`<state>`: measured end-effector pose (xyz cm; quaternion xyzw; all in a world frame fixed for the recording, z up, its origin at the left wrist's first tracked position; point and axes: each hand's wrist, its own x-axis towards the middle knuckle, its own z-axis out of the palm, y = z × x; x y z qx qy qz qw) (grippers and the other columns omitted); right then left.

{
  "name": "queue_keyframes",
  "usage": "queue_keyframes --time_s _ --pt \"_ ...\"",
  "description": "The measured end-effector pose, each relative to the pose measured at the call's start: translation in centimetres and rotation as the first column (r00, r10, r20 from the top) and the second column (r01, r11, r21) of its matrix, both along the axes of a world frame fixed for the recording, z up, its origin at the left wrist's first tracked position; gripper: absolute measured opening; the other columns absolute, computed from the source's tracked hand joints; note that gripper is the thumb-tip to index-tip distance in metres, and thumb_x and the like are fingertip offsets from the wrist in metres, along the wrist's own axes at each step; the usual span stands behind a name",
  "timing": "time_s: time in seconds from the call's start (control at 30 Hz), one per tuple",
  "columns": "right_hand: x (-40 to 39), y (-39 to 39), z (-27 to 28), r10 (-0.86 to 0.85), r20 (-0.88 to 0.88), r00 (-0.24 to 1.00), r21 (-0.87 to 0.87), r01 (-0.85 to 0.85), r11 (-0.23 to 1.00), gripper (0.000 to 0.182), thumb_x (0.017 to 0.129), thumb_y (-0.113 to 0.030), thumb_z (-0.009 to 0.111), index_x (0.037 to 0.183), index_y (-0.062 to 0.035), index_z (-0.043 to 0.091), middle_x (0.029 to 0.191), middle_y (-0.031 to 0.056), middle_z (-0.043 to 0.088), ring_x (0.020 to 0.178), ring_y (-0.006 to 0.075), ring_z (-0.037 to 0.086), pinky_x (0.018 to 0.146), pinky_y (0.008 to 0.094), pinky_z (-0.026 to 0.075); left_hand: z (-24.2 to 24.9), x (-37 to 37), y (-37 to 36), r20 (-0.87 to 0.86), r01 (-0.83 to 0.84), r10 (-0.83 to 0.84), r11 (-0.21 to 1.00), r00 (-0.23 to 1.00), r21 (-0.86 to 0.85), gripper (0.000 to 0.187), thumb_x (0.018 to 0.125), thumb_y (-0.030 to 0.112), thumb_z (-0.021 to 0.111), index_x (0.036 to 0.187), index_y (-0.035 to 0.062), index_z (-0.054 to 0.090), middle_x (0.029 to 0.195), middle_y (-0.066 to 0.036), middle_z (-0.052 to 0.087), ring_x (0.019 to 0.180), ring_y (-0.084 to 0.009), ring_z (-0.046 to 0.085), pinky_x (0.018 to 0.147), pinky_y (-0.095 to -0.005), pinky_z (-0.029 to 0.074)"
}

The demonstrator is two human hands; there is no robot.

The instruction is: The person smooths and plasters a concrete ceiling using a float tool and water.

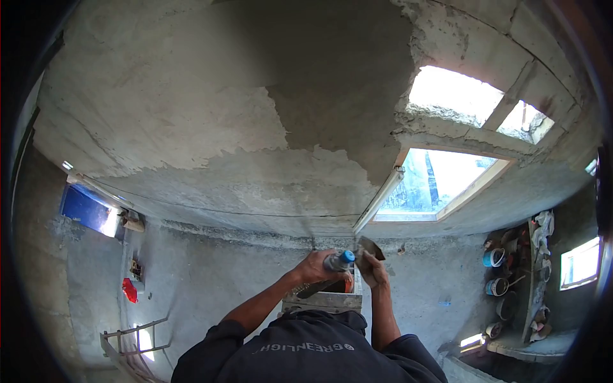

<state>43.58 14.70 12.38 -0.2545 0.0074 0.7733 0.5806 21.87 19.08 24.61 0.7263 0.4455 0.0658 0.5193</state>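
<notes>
Before the dark shirt (pixel 300 351), the left hand (pixel 311 267) wraps a blue-capped bottle (pixel 335 261), the right hand (pixel 375 270) clasping a flat tool (pixel 372 247).

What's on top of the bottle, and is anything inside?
A blue cap tops the bottle. The left hand covers its lower part, so I can't tell what, if anything, is inside.
</notes>
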Motion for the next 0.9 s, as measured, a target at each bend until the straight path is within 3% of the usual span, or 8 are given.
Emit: queue_keyframes --time_s 0.1,0.5,0.57,0.63,0.7,0.77,0.8,0.9 --pt "1.8 0.8 -1.9 0.000 0.400 0.917 -0.096 0.042 0.995 0.033 0.087 -0.003 0.059 0.119 -0.0013 0.054 0.110 0.0108 0.062 0.097 0.0238 0.063 0.083 0.0365 0.055 -0.7 -1.0 -0.4 0.272 -0.113 0.087 0.990 0.958 0.084 0.053 0.067 0.040 0.083 0.100 0.0061 0.060 0.090 -0.009 0.064 0.087 -0.0210 0.063 0.079 -0.0337 0.049" --pt "1.0 2.4 -3.6 0.006 0.352 0.936 -0.192 0.066 0.979 0.030 0.088 -0.003 0.058 0.117 -0.0065 0.055 0.107 0.0109 0.062 0.095 0.0250 0.063 0.082 0.0409 0.055 -3.0 -5.3 -3.4 0.149 -0.496 0.483 0.866 0.863 0.063 0.045 0.068 0.034 0.084 0.095 0.0085 0.060 0.087 -0.006 0.067 0.083 -0.0188 0.065 0.077 -0.0330 0.050" --pt "0.4 5.0 -2.5 -0.095 0.085 0.992 -0.070 0.101 0.992 0.030 0.089 -0.004 0.057 0.119 -0.0047 0.054 0.110 0.0126 0.061 0.097 0.0262 0.063 0.084 0.0422 0.054 -3.6 -6.1 -4.0 0.134 -0.531 0.519 0.844 0.844 0.074 0.044 0.067 0.035 0.084 0.094 0.0092 0.060 0.087 -0.006 0.067 0.082 -0.0175 0.065 0.076 -0.0325 0.050" --pt "0.6 8.0 -0.4 -0.041 0.278 0.960 -0.058 0.059 0.997 0.026 0.088 -0.007 0.059 0.113 -0.0041 0.058 0.103 0.0115 0.064 0.090 0.0255 0.064 0.078 0.0417 0.054 -3.8 -6.5 -4.5 0.138 -0.547 0.535 0.834 0.833 0.073 0.045 0.067 0.035 0.084 0.093 0.0085 0.060 0.086 -0.006 0.067 0.081 -0.0169 0.065 0.075 -0.0320 0.051" --pt "3.4 11.5 -8.2 0.244 0.888 0.390 -0.197 -0.156 0.968 0.020 0.085 -0.013 0.063 0.103 -0.0033 0.064 0.087 0.0137 0.067 0.081 0.0285 0.066 0.071 0.0406 0.053 -4.1 -7.1 -4.8 0.148 -0.613 0.600 0.788 0.786 0.065 0.046 0.067 0.035 0.084 0.093 0.0071 0.059 0.085 -0.006 0.067 0.078 -0.0166 0.065 0.072 -0.0315 0.051" --pt "2.6 12.1 -4.4 0.162 0.714 -0.681 -0.197 0.027 0.980 0.014 0.080 -0.009 0.064 0.091 -0.0019 0.068 0.081 0.0111 0.069 0.071 0.0268 0.067 0.068 0.0383 0.054 -4.8 -7.6 -5.2 0.136 -0.629 0.618 0.775 0.774 0.055 0.046 0.067 0.034 0.084 0.093 0.0066 0.059 0.084 -0.006 0.067 0.077 -0.0166 0.065 0.072 -0.0315 0.051" --pt "3.6 13.2 -6.2 0.053 0.832 -0.552 -0.048 0.024 0.999 0.020 0.080 -0.012 0.066 0.097 -0.0005 0.067 0.083 0.0141 0.068 0.072 0.0251 0.067 0.068 0.0377 0.053 -5.1 -8.1 -5.0 0.122 -0.652 0.642 0.756 0.757 0.060 0.046 0.067 0.034 0.084 0.093 0.0060 0.059 0.084 -0.007 0.067 0.076 -0.0166 0.065 0.071 -0.0314 0.052" --pt "5.2 14.1 -9.8 0.096 0.929 0.358 -0.081 -0.058 0.995 0.023 0.082 -0.010 0.063 0.104 -0.0021 0.065 0.084 0.0105 0.068 0.069 0.0229 0.066 0.063 0.0360 0.054 -5.7 -9.0 -4.9 0.152 -0.670 0.656 0.740 0.739 0.063 0.045 0.068 0.033 0.084 0.093 0.0059 0.059 0.083 -0.007 0.067 0.076 -0.0168 0.065 0.070 -0.0318 0.052"
